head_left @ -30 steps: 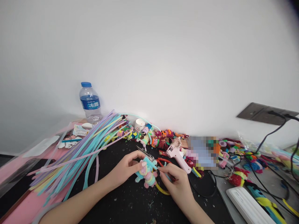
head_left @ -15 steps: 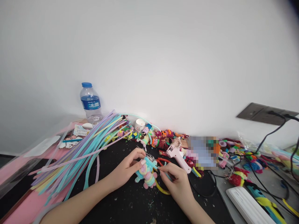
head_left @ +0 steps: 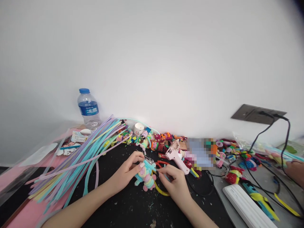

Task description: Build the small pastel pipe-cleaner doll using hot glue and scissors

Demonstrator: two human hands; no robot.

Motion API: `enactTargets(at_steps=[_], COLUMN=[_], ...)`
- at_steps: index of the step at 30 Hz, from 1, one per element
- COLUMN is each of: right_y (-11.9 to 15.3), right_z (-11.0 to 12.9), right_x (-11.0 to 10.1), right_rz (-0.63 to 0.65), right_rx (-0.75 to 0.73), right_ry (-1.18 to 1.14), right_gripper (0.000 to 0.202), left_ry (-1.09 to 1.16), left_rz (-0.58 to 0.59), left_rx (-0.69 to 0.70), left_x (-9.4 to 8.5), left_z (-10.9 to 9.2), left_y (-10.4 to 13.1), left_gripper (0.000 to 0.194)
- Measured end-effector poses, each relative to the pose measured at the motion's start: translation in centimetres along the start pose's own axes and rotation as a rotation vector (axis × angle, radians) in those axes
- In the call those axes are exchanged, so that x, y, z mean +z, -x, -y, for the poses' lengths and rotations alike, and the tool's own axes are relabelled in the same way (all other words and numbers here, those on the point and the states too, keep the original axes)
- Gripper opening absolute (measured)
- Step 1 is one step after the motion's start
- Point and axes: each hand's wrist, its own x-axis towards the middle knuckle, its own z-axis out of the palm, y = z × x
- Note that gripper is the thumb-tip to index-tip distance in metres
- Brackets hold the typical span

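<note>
Nearest: black worktop (head_left: 114,207) with lint on it. White oblong device (head_left: 249,205) to the right of and nearer than the pink glue gun (head_left: 178,160), my landmark. Just in front of the glue gun: right hand (head_left: 174,182), thumb and fingertips pinched on a small dark piece (head_left: 157,173), too small to identify, at the right side of the fuzzy pastel figure (head_left: 147,179). The figure is front-left of the glue gun. Left hand (head_left: 128,171), farther left of the glue gun, grasps the figure's upper left side. Figure looks light, soft, not slippery; probably squashes and bends, small knobs could pull loose, so best held round the thick body. Tool with red and yellow handles (head_left: 163,193) just left of the glue gun, partly hidden. Bundle of fuzzy stems (head_left: 78,161) well left of it; another person's hand (head_left: 295,171) well right. Heap of colourful figures (head_left: 155,145) just behind it; paper cup (head_left: 139,129) behind-left; bottle (head_left: 87,109) upright, farther left. Wall socket (head_left: 257,114) far right of it, cables plugged in.
</note>
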Motion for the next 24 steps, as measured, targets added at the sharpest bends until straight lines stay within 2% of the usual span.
enactTargets(at_steps=[15,24], right_y=[-0.06,-0.13], right_z=[0.12,0.1], right_x=[0.23,0.09], right_rz=[-0.008,-0.003], right_rx=[0.03,0.032], right_ry=[-0.034,-0.035], right_gripper=[0.018,0.018], left_ry=[-0.04,-0.049], left_rz=[-0.002,0.003], left_rx=[0.047,0.015], left_x=[0.11,0.11], left_z=[-0.66,-0.61], left_y=[0.0,0.15], left_gripper=[0.014,0.02])
